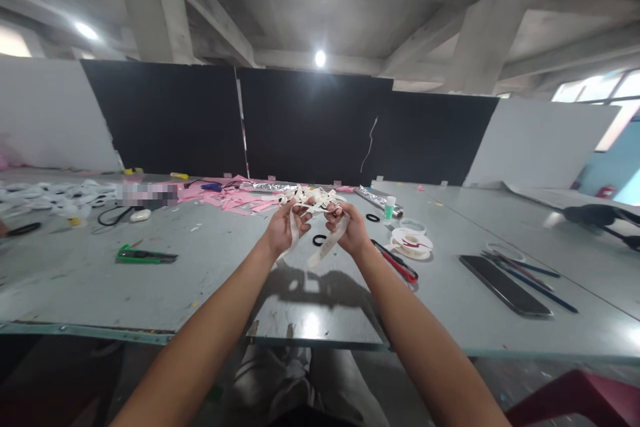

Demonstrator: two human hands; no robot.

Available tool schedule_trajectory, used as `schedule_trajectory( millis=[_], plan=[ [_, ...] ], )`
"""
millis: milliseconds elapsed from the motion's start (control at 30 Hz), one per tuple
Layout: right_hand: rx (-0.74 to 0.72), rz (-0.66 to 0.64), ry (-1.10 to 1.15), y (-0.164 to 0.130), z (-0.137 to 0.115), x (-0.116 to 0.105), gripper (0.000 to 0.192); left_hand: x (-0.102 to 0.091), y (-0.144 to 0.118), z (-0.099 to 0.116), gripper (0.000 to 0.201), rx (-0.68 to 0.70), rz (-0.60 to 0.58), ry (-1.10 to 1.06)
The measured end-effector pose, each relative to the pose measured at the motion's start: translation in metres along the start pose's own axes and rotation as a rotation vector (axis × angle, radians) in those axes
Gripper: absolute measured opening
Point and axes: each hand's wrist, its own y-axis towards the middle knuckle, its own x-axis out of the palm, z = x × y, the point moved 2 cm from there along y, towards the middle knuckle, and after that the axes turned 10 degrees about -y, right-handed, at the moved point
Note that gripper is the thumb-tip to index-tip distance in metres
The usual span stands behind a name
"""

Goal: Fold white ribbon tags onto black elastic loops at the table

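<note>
Both hands are raised over the table close together, with fingers closed on a thin white ribbon (330, 243). My left hand (285, 230) pinches one part, and a length hangs below its fingers. In my right hand (353, 227) another part is pinched, its tail slanting down to the left. Whether it is one continuous strip I cannot tell. Just beyond the fingertips lies a heap of cream-white ribbon pieces (313, 196). A black ring (319, 240) is on the table between the hands.
Right of my hands are a ribbon spool (413, 244), a red-and-black cutter (397, 263), a green-and-white tube (389, 208), foil (375, 199) and a phone (505, 285). Leftward lie a green cutter (145, 255) and pink scraps (235, 197). A black panel (310, 127) stands behind.
</note>
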Motion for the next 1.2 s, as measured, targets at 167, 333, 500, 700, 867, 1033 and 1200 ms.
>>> schedule_trajectory(
  millis=[167, 333, 500, 700, 867, 1033, 1200],
  plan=[
    [0.105, 0.011, -0.114, 0.001, 0.002, 0.007, 0.028, -0.007, 0.003, -0.006, 0.029, 0.015, 0.001, 0.020],
    [0.075, 0.031, -0.206, 0.003, 0.006, 0.007, 0.028, -0.015, 0.009, -0.008, 0.029, 0.035, 0.028, 0.037],
    [0.087, 0.030, -0.284, 0.003, 0.014, 0.005, 0.033, -0.024, 0.015, -0.008, 0.023, 0.184, 0.170, 0.061],
    [0.075, 0.082, -0.369, 0.004, 0.022, 0.003, 0.036, -0.023, 0.016, -0.005, 0.016, 0.250, 0.259, 0.032],
    [0.063, 0.096, -0.436, 0.006, 0.027, 0.004, 0.035, -0.017, 0.012, -0.010, 0.018, 0.186, 0.143, 0.064],
    [0.081, 0.062, -0.416, 0.007, 0.027, 0.005, 0.033, -0.021, 0.012, -0.016, 0.033, 0.185, 0.108, 0.269],
    [0.037, 0.069, -0.473, 0.008, 0.026, 0.003, 0.034, -0.024, 0.016, -0.017, 0.038, 0.242, 0.118, 0.390]
  ],
)
